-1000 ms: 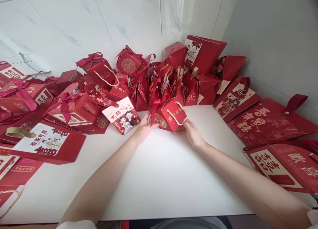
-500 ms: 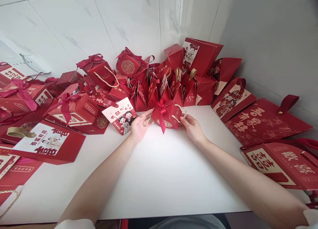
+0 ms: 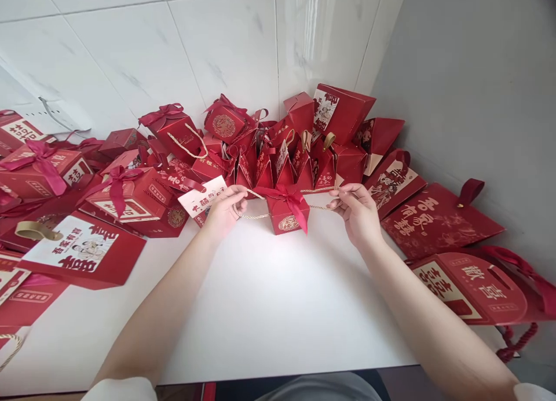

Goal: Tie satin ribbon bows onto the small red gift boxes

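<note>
both arms reach forward — left hand (image 3: pixel 223 210) and right hand (image 3: pixel 358 212) held apart, fingers pinched in a grip.

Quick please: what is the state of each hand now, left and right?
Left hand: closed, pinching the left rope handle of the box.
Right hand: closed, pinching the right rope handle.

At frame centre you have a red box (image 3: pixel 288 214) with a gold round emblem, a red bow (image 3: pixel 290 196) and gold cords (image 3: pixel 249 215). The bench (image 3: pixel 278 308) is white; the wall tiles (image 3: pixel 226 47) are white, faintly grey-veined.
</note>
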The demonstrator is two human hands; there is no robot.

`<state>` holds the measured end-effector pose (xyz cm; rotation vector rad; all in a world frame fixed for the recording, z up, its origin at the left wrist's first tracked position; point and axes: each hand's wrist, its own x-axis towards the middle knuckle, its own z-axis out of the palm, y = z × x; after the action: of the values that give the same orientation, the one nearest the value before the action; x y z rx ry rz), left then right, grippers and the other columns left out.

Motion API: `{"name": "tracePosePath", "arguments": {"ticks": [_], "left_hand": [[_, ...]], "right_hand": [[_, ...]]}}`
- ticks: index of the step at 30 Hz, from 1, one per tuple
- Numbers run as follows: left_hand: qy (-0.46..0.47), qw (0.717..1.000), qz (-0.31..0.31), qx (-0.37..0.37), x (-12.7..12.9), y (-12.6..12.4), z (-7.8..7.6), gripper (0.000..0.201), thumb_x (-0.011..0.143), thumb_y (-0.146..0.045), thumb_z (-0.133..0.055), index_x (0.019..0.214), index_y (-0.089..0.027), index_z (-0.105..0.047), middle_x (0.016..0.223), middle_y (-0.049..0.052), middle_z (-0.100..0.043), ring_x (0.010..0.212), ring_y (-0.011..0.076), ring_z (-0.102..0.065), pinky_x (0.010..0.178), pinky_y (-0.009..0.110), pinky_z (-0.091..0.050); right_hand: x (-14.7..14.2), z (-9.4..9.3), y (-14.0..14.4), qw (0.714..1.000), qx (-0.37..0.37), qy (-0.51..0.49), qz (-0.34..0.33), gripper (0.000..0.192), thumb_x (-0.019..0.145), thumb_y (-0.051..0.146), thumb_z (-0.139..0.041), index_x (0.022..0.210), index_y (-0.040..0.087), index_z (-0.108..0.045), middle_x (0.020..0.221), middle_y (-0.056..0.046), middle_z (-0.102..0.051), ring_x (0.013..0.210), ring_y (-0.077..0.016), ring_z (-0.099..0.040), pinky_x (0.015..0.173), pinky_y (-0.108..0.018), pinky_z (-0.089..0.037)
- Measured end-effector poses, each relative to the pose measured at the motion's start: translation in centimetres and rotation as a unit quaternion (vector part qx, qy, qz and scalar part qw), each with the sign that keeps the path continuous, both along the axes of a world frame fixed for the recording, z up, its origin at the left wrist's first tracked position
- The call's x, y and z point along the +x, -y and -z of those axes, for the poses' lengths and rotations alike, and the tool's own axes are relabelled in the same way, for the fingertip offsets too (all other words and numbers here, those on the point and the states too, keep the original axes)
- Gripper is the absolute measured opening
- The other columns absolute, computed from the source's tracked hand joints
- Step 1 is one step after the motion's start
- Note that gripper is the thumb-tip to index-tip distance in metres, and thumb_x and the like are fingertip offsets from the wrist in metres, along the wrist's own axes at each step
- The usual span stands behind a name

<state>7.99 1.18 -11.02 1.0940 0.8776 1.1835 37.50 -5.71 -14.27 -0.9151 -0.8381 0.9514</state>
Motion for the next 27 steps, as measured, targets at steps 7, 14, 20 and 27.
{"name": "tracePosePath", "arguments": {"ticks": [7, 14, 20, 27], "left_hand": [[-0.43, 0.883, -0.027, 0.189, -1.1, 0.7, -1.7, 0.028, 0.066, -0.009, -0.054, 0.067, -0.023, -0.078, 0.092, 0.004, -0.072, 0.06, 0.0146, -0.054, 0.059, 0.029, -0.043], [-0.609, 0.767, -0.014, 0.202, -1.7, 1.1, -1.5, 0.029, 0.054, -0.015, -0.078, 0.08, -0.028, -0.08, 0.07, 0.003, -0.066, 0.068, 0.0232, -0.058, 0.066, 0.029, -0.042], [-0.74, 0.65, 0.062, 0.16, -1.3, 2.9, -4.3, 0.041, 0.072, -0.036, -0.068, 0.113, -0.036, -0.071, 0.09, 0.003, -0.068, 0.081, 0.0255, -0.063, 0.069, 0.031, -0.041], [-0.803, 0.576, 0.036, 0.148, -0.2, 3.8, -6.2, 0.043, 0.082, -0.037, -0.054, 0.124, -0.038, -0.063, 0.12, 0.004, -0.063, 0.099, 0.0275, -0.064, 0.075, 0.035, -0.044]], "right_hand": [[1.6, -0.4, 0.4, 0.954, -0.038, 0.289, 0.076, 0.02, 0.079, 0.033, -0.069, 0.095, 0.023, -0.077, 0.074, -0.003, -0.066, 0.054, -0.0152, -0.051, 0.063, -0.037, -0.05], [2.4, 1.5, -0.1, 0.789, -0.057, 0.608, 0.067, 0.048, 0.071, 0.018, -0.074, 0.118, 0.025, -0.067, 0.108, -0.009, -0.066, 0.084, -0.0273, -0.063, 0.072, -0.042, -0.05], [2.4, 0.2, 0.6, 0.802, -0.124, 0.585, -0.006, 0.075, 0.071, 0.027, -0.078, 0.14, 0.032, -0.046, 0.102, -0.002, -0.066, 0.072, -0.0199, -0.061, 0.064, -0.033, -0.048], [2.6, -1.1, 1.1, 0.802, -0.211, 0.559, -0.03, 0.082, 0.073, 0.032, -0.076, 0.146, 0.032, -0.039, 0.099, 0.0, -0.069, 0.071, -0.0186, -0.062, 0.06, -0.029, -0.045]]}}
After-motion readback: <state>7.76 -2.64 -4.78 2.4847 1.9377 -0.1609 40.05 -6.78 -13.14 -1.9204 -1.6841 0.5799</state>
